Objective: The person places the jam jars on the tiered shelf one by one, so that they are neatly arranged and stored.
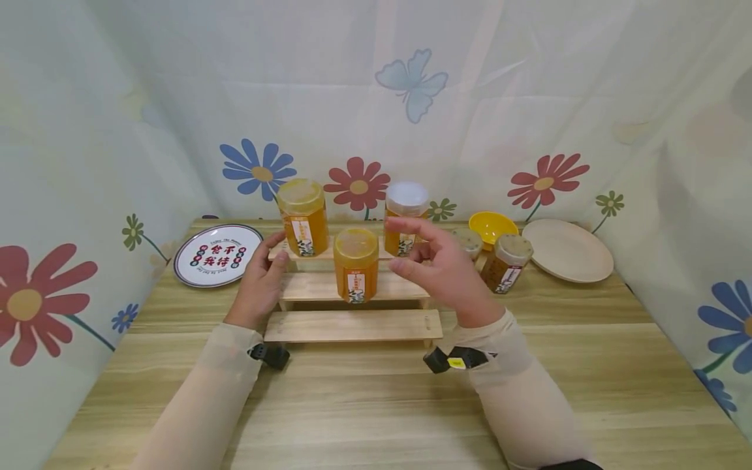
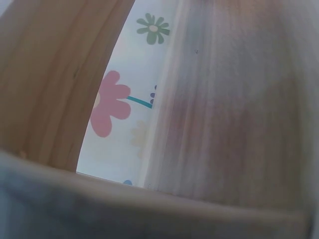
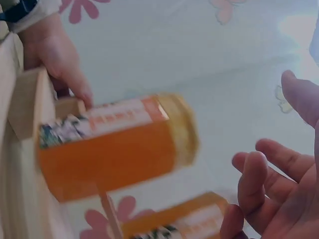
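Note:
A stepped wooden stand [image 1: 352,326] holds several orange jars with labels. My left hand [image 1: 258,284] grips the left end of its top step, thumb in front. Just beside that hand, a yellow-lidded jar [image 1: 305,225] stands on the top step. Another yellow-lidded jar [image 1: 356,271] is on the middle step, also seen in the right wrist view. My right hand [image 1: 443,271], empty with fingers loosely bent, hovers before a white-lidded jar [image 1: 407,205] at the top right and partly hides it. Wooden boards [image 2: 219,114] fill the left wrist view.
On the table's left lies a white plate [image 1: 200,271] with red characters. At the right are a brown jar [image 1: 506,267], a second lidded jar [image 1: 470,240] partly behind my right hand, a yellow bowl [image 1: 493,225] and a beige plate [image 1: 570,251]. A flowered curtain [image 1: 329,98] surrounds the table.

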`<state>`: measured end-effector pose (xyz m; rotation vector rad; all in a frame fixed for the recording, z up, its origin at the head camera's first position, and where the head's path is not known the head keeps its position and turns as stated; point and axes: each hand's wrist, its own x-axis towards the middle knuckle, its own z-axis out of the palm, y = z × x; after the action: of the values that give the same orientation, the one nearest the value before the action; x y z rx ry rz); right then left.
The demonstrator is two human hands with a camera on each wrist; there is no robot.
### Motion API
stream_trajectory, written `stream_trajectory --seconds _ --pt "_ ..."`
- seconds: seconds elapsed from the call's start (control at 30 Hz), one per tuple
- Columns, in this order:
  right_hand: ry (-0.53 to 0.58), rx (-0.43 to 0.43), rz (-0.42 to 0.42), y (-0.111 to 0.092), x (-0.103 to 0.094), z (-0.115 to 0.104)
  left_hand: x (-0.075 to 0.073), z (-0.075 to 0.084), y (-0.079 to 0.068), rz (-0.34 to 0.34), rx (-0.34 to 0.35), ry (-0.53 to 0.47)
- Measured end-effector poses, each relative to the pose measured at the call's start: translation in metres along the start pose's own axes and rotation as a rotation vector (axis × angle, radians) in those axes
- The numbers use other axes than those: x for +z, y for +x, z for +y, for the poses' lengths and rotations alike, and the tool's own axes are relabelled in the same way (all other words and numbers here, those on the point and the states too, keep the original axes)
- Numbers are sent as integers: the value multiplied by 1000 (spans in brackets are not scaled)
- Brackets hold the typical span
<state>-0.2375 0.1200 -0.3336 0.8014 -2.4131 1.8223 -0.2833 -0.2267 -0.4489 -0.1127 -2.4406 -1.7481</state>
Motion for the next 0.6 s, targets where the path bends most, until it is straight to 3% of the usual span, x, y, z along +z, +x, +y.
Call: stream_trajectory --seconds 0.23,0.6 --pt "-94 20 64 -12 -50 6 0 -1 2 4 7 26" --pt "-300 265 218 -29 -129 23 0 -4 3 -2 11 20"
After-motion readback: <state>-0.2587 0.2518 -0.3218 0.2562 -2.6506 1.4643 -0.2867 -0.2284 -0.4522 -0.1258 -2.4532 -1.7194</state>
